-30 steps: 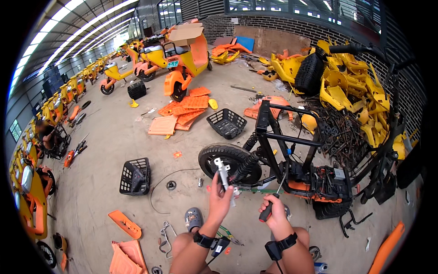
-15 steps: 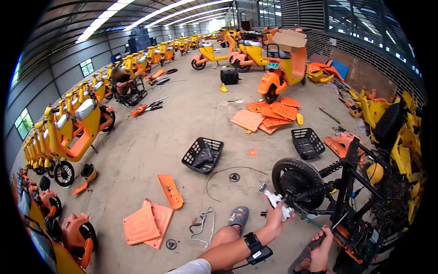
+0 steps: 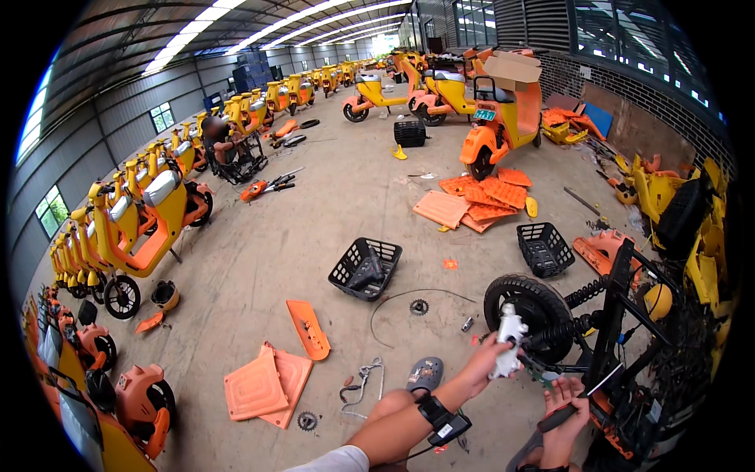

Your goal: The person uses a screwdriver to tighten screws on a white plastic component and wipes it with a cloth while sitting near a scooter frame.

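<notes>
A: What was the condition of the floor?

B: The grey concrete floor (image 3: 259,244) was scuffed and littered. A black lattice-sided plastic basket (image 3: 350,285) stood there with a dark object inside. Flat orange plastic panels (image 3: 255,385) lay at lower left, one overlapping another, near a small dark toothed sprocket (image 3: 307,421).

A: And the room?

B: It was a long hall with bright roof strips (image 3: 193,35). Yellow-and-orange scooters (image 3: 149,208) lined the left side, and a person (image 3: 224,148) sat near them. A dark brick wall (image 3: 661,106) stood at right, with yellow plastic body parts (image 3: 705,263) heaped below it.

A: State of the hands?

B: The left hand (image 3: 483,362) gripped an irregular silver metal part (image 3: 510,334), held before the black-tyred wheel (image 3: 511,291) of a stripped black scooter frame (image 3: 609,326); contact with the wheel could not be determined. The right hand (image 3: 568,405) held a dark-handled screwdriver (image 3: 604,379) loosely, fingers partly extended.
</notes>
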A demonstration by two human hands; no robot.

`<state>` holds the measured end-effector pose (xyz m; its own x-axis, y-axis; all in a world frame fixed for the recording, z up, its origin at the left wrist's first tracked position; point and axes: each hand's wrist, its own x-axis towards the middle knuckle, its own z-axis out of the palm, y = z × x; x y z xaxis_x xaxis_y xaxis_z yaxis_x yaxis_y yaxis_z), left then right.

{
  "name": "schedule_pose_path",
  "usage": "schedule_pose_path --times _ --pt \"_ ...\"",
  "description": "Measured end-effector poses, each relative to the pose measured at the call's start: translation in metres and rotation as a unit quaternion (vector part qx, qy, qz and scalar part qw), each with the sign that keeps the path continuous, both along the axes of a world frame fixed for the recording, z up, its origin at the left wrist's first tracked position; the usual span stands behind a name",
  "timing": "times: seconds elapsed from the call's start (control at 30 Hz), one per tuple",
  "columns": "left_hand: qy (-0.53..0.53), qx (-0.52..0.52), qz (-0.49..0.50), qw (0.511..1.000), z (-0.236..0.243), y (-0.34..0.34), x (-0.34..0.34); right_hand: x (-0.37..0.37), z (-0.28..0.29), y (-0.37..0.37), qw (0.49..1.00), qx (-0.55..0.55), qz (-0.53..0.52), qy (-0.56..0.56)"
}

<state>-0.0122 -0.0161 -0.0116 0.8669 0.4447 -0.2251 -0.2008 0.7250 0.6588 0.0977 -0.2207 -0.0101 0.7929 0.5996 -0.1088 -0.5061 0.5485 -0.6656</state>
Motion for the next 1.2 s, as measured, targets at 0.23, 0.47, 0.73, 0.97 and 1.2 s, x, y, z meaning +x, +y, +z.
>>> schedule_pose_path --times 0.23,0.47,0.73,0.97,1.2 --pt "0.050 0.433 -0.134 0.890 -0.006 -0.033 0.006 0.000 -0.015 0.006 0.969 -0.186 -0.039 -0.158" --pt "0.102 0.542 -0.090 0.829 -0.014 -0.037 0.008 -0.010 -0.026 0.009 0.934 -0.292 0.065 -0.193" --pt "0.127 0.493 -0.134 0.850 0.006 -0.039 0.001 -0.012 -0.027 0.010 0.935 -0.299 0.060 -0.180" --pt "0.102 0.481 -0.148 0.858 0.009 -0.043 0.002 -0.005 -0.036 0.009 0.941 -0.296 0.031 -0.158" --pt "0.085 0.436 -0.157 0.882 0.010 -0.049 0.004 -0.007 -0.030 0.011 0.945 -0.286 0.016 -0.155"
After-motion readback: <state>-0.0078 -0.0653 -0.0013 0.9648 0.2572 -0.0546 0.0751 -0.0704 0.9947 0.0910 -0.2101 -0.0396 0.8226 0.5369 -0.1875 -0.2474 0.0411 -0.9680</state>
